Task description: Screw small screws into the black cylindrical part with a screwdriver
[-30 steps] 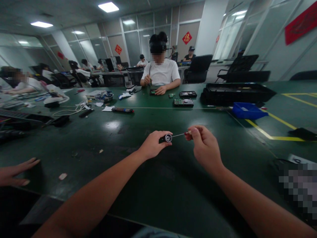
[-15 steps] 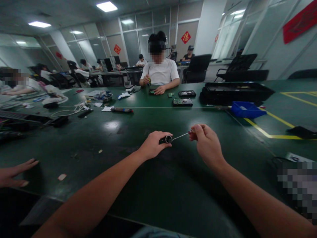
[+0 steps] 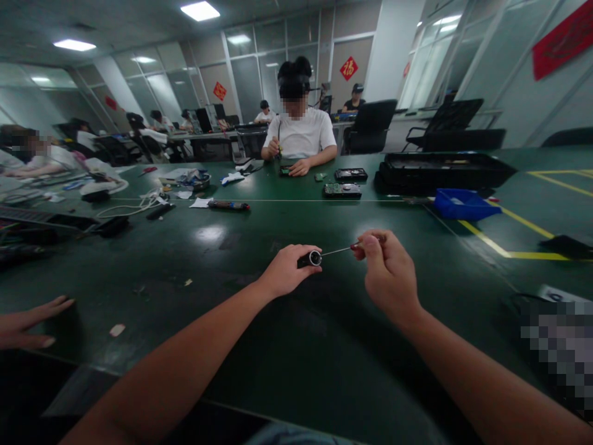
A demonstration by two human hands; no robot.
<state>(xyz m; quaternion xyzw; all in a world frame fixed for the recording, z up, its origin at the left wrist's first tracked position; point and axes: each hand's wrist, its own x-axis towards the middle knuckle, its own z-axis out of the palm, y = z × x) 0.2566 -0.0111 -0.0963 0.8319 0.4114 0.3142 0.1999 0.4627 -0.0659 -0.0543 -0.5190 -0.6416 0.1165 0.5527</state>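
Note:
My left hand (image 3: 288, 270) is closed round a short black cylinder (image 3: 315, 258) with a silver ring at its open end, which faces me. Between the fingers of my right hand (image 3: 391, 269) is the handle of a screwdriver (image 3: 337, 251). Its thin metal shaft points left and reaches the ringed end of the cylinder. Whether the tip is inside or only against the rim, I cannot tell. Both hands are held above the green table (image 3: 296, 358).
Across the table a person (image 3: 301, 136) works on a small device. Hard-drive-like units (image 3: 343, 190), a black case (image 3: 445, 173) and a blue tray (image 3: 466, 204) lie beyond my hands. Another person's hand (image 3: 34, 321) rests at the left edge. Cables (image 3: 134, 207) and a multicoloured tool (image 3: 229, 206) lie left.
The screwdriver's shaft has become more level, as its left end rose slightly. The cylinder has turned a little in my left hand, its ringed end now facing me more squarely.

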